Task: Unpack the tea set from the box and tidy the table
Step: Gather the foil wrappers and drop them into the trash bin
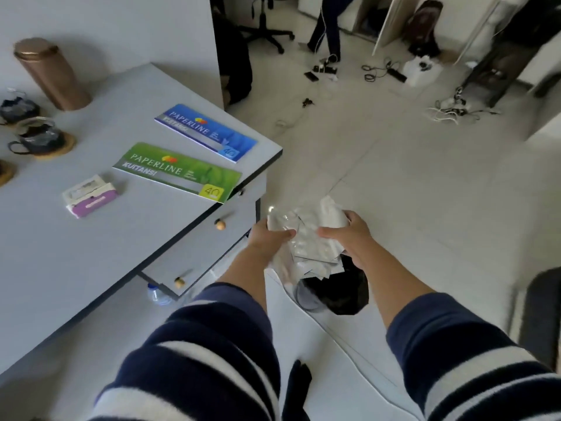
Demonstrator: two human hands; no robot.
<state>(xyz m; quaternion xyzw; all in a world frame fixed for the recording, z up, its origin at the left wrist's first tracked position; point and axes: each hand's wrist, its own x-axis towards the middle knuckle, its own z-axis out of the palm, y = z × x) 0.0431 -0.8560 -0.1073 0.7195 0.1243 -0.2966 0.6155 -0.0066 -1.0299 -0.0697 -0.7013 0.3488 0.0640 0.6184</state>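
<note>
Gripping a crumpled bundle of clear plastic wrapping [306, 235] from both sides, I have my left hand [267, 235] and right hand [352, 238] each in a tight grip on it, held over a black-lined waste bin [337, 293] on the floor beside the table [91, 256]. At the table's far left edge, well apart from my hands, sit dark cups [38, 136] on round coasters. Near them stand a copper tin [51, 72], two receipt books [182, 168] and a small purple box [91, 199].
</note>
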